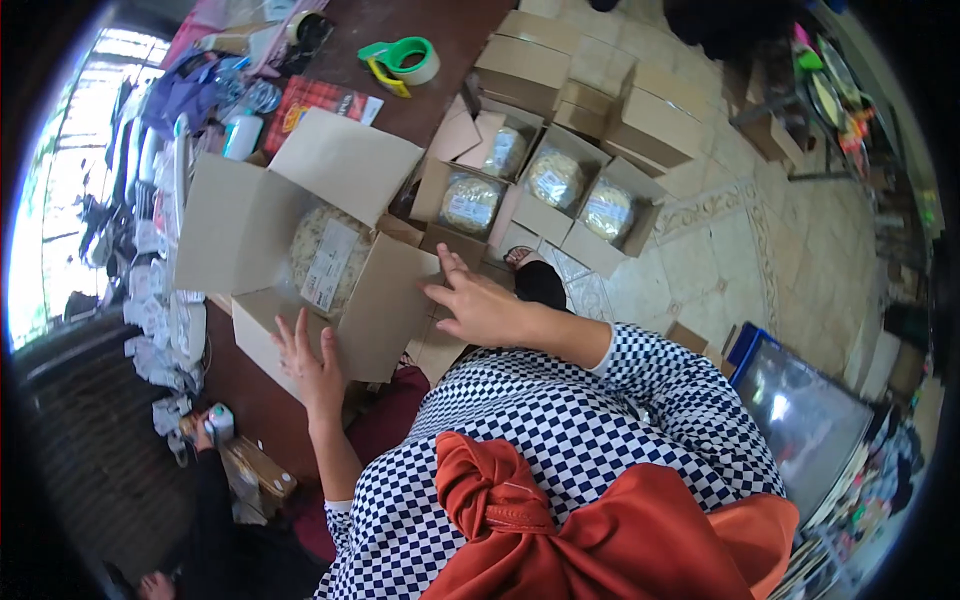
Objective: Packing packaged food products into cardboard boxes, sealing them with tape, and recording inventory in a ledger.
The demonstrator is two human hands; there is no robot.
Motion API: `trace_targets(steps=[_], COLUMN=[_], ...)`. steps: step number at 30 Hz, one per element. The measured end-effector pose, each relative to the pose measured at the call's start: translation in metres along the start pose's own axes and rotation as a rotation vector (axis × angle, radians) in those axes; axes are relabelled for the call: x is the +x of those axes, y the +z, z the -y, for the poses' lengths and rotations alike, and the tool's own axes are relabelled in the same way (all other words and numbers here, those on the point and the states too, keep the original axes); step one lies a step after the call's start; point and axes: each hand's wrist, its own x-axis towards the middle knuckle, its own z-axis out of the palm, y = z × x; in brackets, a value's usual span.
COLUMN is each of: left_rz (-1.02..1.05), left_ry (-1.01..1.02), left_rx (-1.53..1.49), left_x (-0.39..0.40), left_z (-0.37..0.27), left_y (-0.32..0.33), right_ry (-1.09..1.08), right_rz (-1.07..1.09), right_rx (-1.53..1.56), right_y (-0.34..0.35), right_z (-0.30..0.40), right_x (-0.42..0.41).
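Observation:
A cardboard box (397, 300) stands before me on the brown table (367, 52), its flaps spread outward. Inside it lies a stack of round, flat, speckled food in clear plastic (300, 247), with a white printed label (330, 266) on top. My left hand (311, 360) is over the box's near left flap, fingers spread and nothing held. By the outer edge of the right flap is my right hand (476, 300), also with fingers apart and holding nothing. Whether either hand touches the cardboard is hard to tell.
A green tape dispenser (409, 61) and a red printed packet (319, 109) lie on the table. Open boxes (555, 184) with similar wrapped rounds stand to the right, near closed cartons (652, 124). At lower left, another person's hand (202, 433) is beside a white container (220, 421).

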Motion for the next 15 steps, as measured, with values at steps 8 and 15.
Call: trace_targets(steps=[8, 15], left_rz=[-0.158, -0.511], left_ry=[-0.117, -0.522], left_rx=[-0.025, -0.184], left_x=[-0.027, -0.082], left_z=[-0.055, -0.04], left_y=[0.007, 0.019], right_ry=[-0.238, -0.101], right_rz=[0.095, 0.291], right_rx=[0.188, 0.215], right_y=[-0.073, -0.074], right_z=[-0.027, -0.021], right_x=[0.016, 0.052])
